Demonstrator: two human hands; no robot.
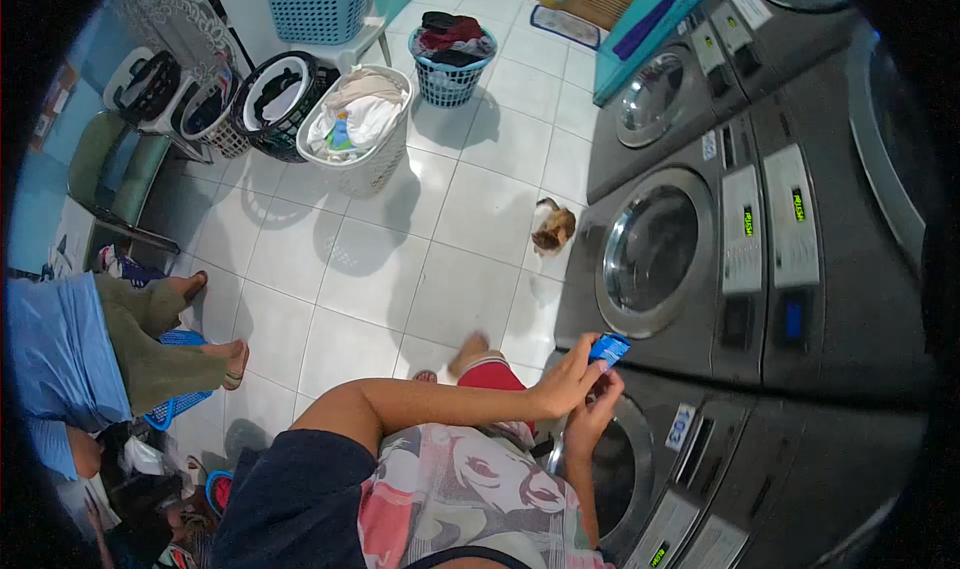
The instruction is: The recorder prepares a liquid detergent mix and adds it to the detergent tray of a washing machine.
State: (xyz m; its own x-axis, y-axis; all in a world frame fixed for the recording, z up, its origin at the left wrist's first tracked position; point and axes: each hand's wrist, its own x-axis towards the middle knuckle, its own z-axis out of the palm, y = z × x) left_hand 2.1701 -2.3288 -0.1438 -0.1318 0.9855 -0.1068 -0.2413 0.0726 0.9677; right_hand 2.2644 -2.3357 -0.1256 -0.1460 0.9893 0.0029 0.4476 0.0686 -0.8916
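Note:
My left hand (568,383) reaches across from the left and pinches a small blue packet (609,350) between its fingers. The packet bears white writing. My right hand (594,416) is just below it, with bent fingers close to my left fingertips; whether they also grip the packet cannot be told. Both hands are in front of the dark grey front-loading machines, above a round glass door (619,464) that my right forearm partly hides. Another round door (652,250) is shut just beyond the packet.
A cat (553,227) sits on the tiled floor beside the machines. Laundry baskets, among them a white one (375,167) and a blue one (448,81), hold clothes. At the left a person in a blue top (67,351) is near a green chair (146,175).

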